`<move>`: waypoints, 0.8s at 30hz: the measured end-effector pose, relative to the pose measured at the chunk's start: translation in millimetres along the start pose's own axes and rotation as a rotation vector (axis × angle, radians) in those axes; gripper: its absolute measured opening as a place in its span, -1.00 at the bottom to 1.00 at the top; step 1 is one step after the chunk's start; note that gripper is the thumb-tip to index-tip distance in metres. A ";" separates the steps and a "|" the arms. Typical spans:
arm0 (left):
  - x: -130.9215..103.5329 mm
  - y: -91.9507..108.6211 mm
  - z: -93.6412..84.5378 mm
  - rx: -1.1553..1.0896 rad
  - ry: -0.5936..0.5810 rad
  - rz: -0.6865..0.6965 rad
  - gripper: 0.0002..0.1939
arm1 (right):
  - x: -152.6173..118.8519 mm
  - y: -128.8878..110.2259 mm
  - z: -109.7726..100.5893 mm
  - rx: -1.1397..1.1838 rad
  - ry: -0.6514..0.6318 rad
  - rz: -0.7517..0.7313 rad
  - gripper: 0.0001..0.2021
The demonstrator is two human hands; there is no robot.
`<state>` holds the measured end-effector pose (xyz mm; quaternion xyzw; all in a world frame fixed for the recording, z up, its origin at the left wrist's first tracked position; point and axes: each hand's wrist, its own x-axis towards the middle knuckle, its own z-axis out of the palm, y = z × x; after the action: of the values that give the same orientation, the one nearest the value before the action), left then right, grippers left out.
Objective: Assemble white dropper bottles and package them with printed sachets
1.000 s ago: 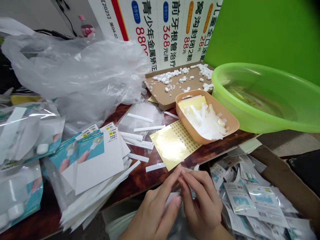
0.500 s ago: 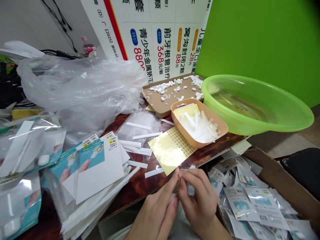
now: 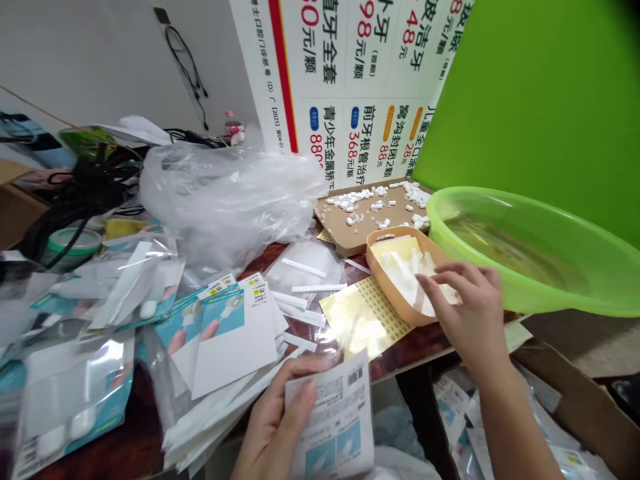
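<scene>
My left hand point(image 3: 280, 413) is closed on a printed packet point(image 3: 333, 420), thumb on its front, at the table's near edge. A barcode, small text and blue pictures show on the packet. My right hand point(image 3: 467, 307) reaches over the orange tub point(image 3: 400, 305). Its thumb and forefinger are slightly apart, just above the translucent white pieces point(image 3: 407, 277) inside. I see nothing held between those fingertips. Left of the tub lies a gold sticker sheet point(image 3: 357, 317) with rows of small round dots.
A cardboard tray point(image 3: 350, 237) of small white pieces stands behind the tub, beside a green basin point(image 3: 510, 260). Printed cards point(image 3: 235, 353), white strips point(image 3: 305, 317) and a crumpled plastic bag point(image 3: 225, 200) lie leftward. An open carton point(image 3: 570, 393) of packets sits lower right.
My hands have parted. The right one has moved up and right to the orange tub. The left one now shows the printed packet facing up. The view has shifted left and up.
</scene>
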<state>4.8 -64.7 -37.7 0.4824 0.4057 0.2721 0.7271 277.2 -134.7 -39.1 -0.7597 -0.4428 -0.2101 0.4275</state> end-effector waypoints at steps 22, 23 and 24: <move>5.0 7.2 5.2 -0.294 0.032 -0.237 -0.72 | -23.2 -21.7 -12.8 1.007 -0.020 0.942 -0.63; 5.6 5.8 4.3 -0.280 0.040 -0.248 -0.70 | -19.3 -16.7 -18.5 1.021 -0.078 0.966 -0.62; 5.9 4.9 3.7 -0.276 0.044 -0.257 -0.69 | -17.4 -14.2 -23.8 1.030 -0.115 0.978 -0.61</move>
<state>11.1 -59.9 -34.3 0.3161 0.4385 0.2404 0.8062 257.5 -159.7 -31.7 -0.5826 -0.1161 0.2819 0.7534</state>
